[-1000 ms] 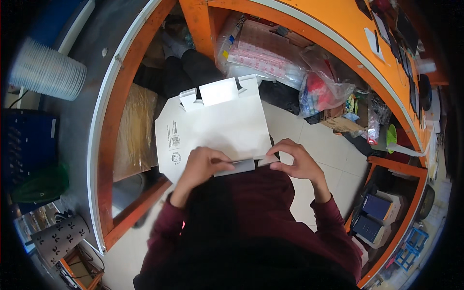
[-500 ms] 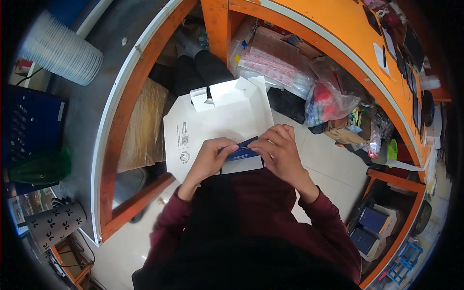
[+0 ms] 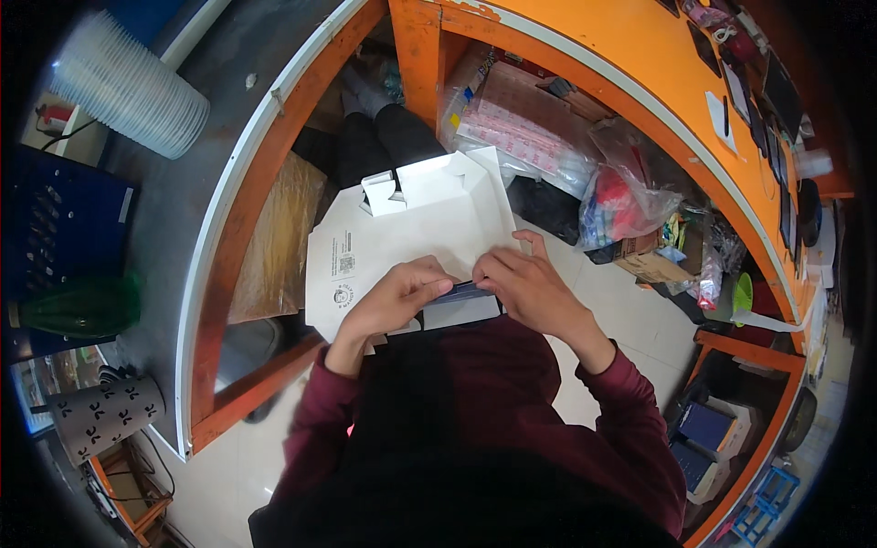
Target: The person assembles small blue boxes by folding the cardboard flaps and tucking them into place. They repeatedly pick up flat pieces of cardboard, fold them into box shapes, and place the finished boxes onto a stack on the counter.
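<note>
An unfolded white cardboard box [image 3: 416, 233] with small black print and a folded-up flap lies across my lap. Over its near edge, both hands hold a small dark blue piece [image 3: 455, 293], its far part hidden by my fingers; whether it is a card or a thin box I cannot tell. My left hand [image 3: 402, 294] pinches its left end between thumb and fingers. At the other end, my right hand [image 3: 530, 294] is closed on it with bent fingers, the fingertips of both hands close together. A white panel [image 3: 457, 312] shows just below the blue piece.
On the dark counter at left are stacked clear plastic cups [image 3: 137, 91], a blue perforated bin [image 3: 64, 215], a green bottle [image 3: 82, 306] and a patterned grey cup [image 3: 108, 420]. An orange-framed desk [image 3: 585, 23] curves round the right. Beneath it are plastic bags [image 3: 626, 196] and cartons [image 3: 653, 260].
The dark blue piece has tipped, so less of its face shows. My right hand has shifted slightly left and down, and the fingertips of both hands are closer together.
</note>
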The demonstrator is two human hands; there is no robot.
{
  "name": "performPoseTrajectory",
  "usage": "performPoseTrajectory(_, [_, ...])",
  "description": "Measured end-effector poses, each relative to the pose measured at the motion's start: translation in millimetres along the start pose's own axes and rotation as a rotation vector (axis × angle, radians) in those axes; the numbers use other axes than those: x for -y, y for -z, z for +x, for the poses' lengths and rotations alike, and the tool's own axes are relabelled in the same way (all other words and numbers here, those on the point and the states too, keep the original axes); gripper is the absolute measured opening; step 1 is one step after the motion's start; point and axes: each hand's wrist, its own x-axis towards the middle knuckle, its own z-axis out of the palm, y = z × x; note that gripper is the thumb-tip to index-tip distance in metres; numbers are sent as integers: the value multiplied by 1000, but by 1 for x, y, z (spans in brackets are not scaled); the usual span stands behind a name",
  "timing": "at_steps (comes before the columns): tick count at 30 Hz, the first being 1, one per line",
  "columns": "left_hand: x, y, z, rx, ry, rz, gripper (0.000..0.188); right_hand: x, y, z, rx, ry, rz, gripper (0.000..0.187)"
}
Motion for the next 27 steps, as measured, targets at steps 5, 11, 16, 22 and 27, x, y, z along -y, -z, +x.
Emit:
performPoseTrajectory(5, [-30,3,-51,-266,-115,314,22,-9,16,7,-54,-56,42,5])
performPoseTrajectory(11, [-48,-9,-54,-802,40,448,19,10,17,17,-134,0,7,13])
performPoseTrajectory(16, [-70,-25,-54,-860,-75,499,20,41,15,26,-134,94,42,21])
performPoseTrajectory(22, [-74,-9,-52,-687,-170,543,21,43,25,28,-136,238,132,29])
performPoseTrajectory(27, [-89,-17,-45,-584,-366,897,24,48,25,24,-195,246,43,26])
